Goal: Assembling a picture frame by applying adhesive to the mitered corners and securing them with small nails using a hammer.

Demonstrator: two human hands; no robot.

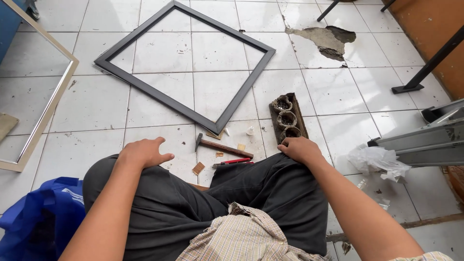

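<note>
right grip [300,149] fingertips hidden behind knee [285,179]

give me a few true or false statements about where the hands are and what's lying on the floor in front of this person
1. The left hand rests on the person's left knee. True.
2. The right hand grips the hammer. False: the hammer lies untouched on the tiled floor between the knees; the right hand sits by the near end of the tray with three round cups.
3. The dark square frame lies flat on the floor. True.
4. The blue bag lies at the person's right. False: it is at the left, beside the left leg.
5. A red-handled tool lies near the hammer. True.
</note>
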